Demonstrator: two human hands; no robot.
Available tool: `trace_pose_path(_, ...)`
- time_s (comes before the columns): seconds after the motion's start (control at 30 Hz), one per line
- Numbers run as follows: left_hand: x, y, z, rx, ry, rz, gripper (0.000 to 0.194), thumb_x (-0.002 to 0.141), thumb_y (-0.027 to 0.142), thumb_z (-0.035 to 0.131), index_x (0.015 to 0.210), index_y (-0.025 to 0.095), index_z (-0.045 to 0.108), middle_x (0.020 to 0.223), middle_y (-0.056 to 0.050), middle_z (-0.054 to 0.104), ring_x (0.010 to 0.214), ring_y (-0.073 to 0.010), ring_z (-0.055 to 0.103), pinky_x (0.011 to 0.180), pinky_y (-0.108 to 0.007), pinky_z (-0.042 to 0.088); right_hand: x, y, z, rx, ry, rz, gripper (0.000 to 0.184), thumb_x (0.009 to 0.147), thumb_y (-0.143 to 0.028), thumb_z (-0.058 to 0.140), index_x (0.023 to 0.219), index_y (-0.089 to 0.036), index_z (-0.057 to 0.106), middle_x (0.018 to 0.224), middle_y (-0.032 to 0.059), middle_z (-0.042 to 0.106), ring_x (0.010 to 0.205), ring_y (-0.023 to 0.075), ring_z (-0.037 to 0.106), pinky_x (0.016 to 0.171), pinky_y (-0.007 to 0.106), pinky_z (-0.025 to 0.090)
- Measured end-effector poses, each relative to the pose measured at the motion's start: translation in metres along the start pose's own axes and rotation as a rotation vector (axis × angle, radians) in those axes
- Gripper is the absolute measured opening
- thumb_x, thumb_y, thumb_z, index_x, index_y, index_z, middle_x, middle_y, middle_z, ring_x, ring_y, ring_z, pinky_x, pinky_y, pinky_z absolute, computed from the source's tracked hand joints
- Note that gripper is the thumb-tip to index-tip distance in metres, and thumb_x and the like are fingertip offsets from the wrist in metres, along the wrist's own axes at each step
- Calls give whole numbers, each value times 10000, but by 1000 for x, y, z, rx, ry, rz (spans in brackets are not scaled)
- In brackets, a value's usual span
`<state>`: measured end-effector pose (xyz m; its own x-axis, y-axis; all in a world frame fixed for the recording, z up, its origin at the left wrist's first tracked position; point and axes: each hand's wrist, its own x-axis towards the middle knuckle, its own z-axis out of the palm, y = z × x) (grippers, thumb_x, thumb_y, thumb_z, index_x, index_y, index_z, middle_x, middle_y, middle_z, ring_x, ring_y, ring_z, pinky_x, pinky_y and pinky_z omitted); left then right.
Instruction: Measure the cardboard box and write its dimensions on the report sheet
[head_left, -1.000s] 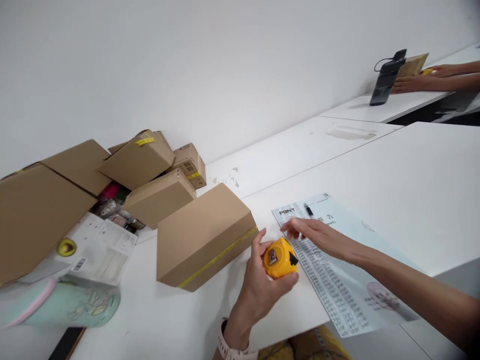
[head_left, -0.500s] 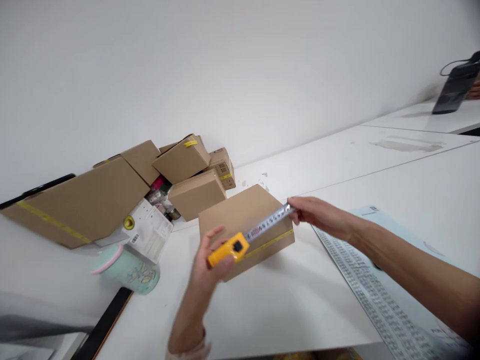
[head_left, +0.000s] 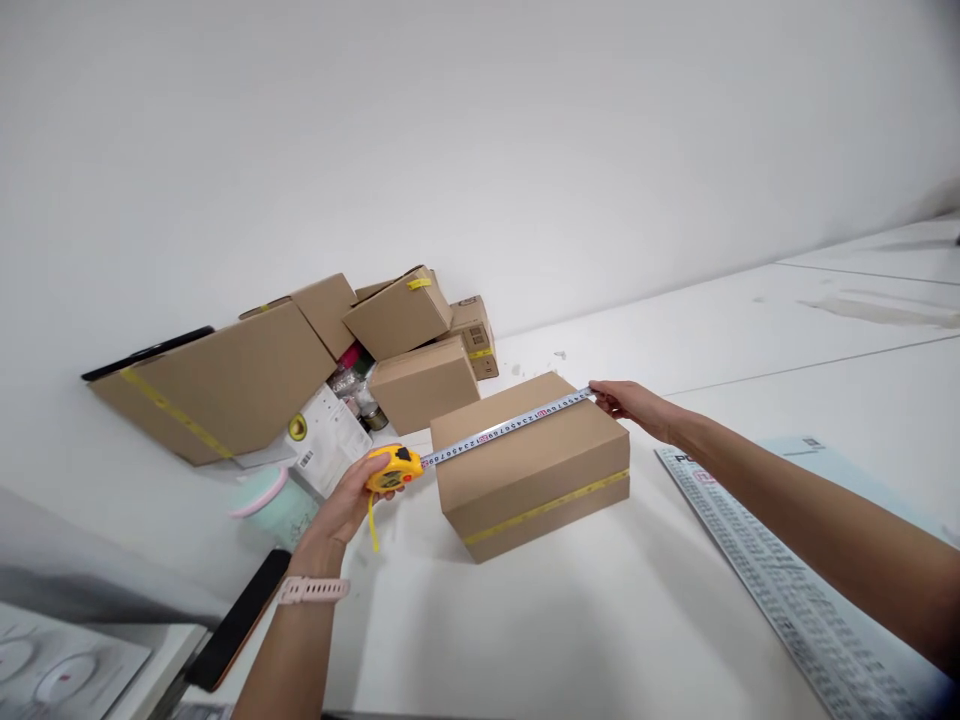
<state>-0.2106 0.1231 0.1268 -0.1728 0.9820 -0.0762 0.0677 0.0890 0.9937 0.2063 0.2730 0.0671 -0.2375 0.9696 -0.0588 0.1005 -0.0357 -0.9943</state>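
My left hand (head_left: pixel 358 492) is closed around the yellow case of a tape measure (head_left: pixel 394 469), just left of a cardboard box (head_left: pixel 540 470). From the case the silver blade (head_left: pixel 510 427) runs out across the top of the box, its black and red numbers facing up. My right hand (head_left: pixel 628 405) pinches the blade's free end near the box's far right corner. A yellow strap hangs from the case. The box sits shut on the white table, with yellow tape along its front side. A pink band is around my left wrist.
Several cardboard boxes (head_left: pixel 232 385) are piled against the wall at the left. Close by stand a white package with an avocado picture (head_left: pixel 326 437) and a mint tumbler with a pink rim (head_left: pixel 274 505). A light blue printed mat (head_left: pixel 795 520) lies under my right forearm.
My left hand has moved left with the case, drawing out a longer stretch of blade over the box. My right hand still holds the blade's end. The view has shifted.
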Motion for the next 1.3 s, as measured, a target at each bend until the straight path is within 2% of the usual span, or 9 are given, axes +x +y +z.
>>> trace_pose_path(0.17, 5, 2, -4, 2, -56, -20, 524, 684, 484, 826, 1064, 132, 749, 973, -96, 749, 727, -190, 622, 563, -267, 434, -5, -6, 6, -179, 11, 11, 460, 815, -646, 626, 673, -211, 592, 737, 18, 587, 732, 188, 508, 738, 342, 396)
trace_pose_path(0.3, 7, 0, -1, -1, -79, -32, 503, 705, 471, 821, 1070, 134, 740, 966, -89, 743, 741, -188, 633, 560, -259, 440, -12, -15, 13, -283, -55, 46, 507, 848, -714, 554, 827, -227, 693, 957, 65, 730, 904, 264, 633, 789, 356, 451)
trace_pose_path(0.4, 8, -1, 0, 6, -107, -48, 438, 818, 471, 752, 1097, 136, 703, 974, -76, 719, 758, -177, 642, 570, -258, 475, -16, -17, 16, -269, -124, 106, 559, 870, -740, 509, 997, -243, 731, 1116, 77, 758, 1046, 308, 663, 852, 361, 486)
trace_pose_path(0.5, 9, -3, -2, 23, -120, -71, 321, 952, 418, 638, 1129, 152, 651, 1031, -63, 684, 790, -166, 652, 658, -310, 555, -15, -14, 16, -245, -151, 149, 602, 876, -763, 481, 1060, -247, 731, 1176, 82, 759, 1099, 327, 668, 888, 365, 503)
trace_pose_path(0.57, 9, -4, -3, 32, -123, -83, 301, 975, 401, 614, 1155, 160, 633, 1067, -62, 671, 832, -176, 661, 717, -352, 582, -13, -10, 16, -231, -143, 169, 612, 872, -768, 486, 1077, -246, 731, 1205, 91, 753, 1106, 338, 672, 893, 369, 510)
trace_pose_path(0.87, 6, 0, -2, 31, -168, -90, 315, 978, 420, 604, 1144, 154, 638, 1040, -61, 678, 813, -172, 663, 694, -337, 578, -9, -4, 14, -192, -131, 153, 546, 854, -758, 537, 992, -282, 766, 1190, 123, 756, 1094, 387, 676, 908, 442, 503)
trace_pose_path(1.13, 5, -2, 1, 28, -157, -88, 332, 978, 451, 594, 1115, 153, 645, 976, -48, 688, 741, -155, 653, 660, -322, 563, -10, -7, 15, -214, -163, 139, 473, 883, -700, 530, 963, -271, 714, 1174, 97, 748, 1086, 343, 664, 846, 363, 509)
trace_pose_path(1.2, 4, 0, 5, 15, -137, -57, 362, 935, 461, 641, 1103, 142, 661, 943, -54, 703, 705, -155, 647, 611, -289, 522, -6, -7, 13, -276, -169, 100, 461, 894, -687, 511, 922, -264, 693, 1114, 89, 744, 1031, 322, 656, 839, 370, 493)
trace_pose_path(1.3, -7, 12, 12, -7, -110, 9, 462, 797, 439, 756, 1124, 120, 689, 935, -79, 733, 693, -171, 649, 557, -259, 442, 2, -11, 7, -463, -119, 21, 462, 908, -650, 495, 757, -231, 616, 905, 100, 697, 852, 277, 604, 785, 400, 449)
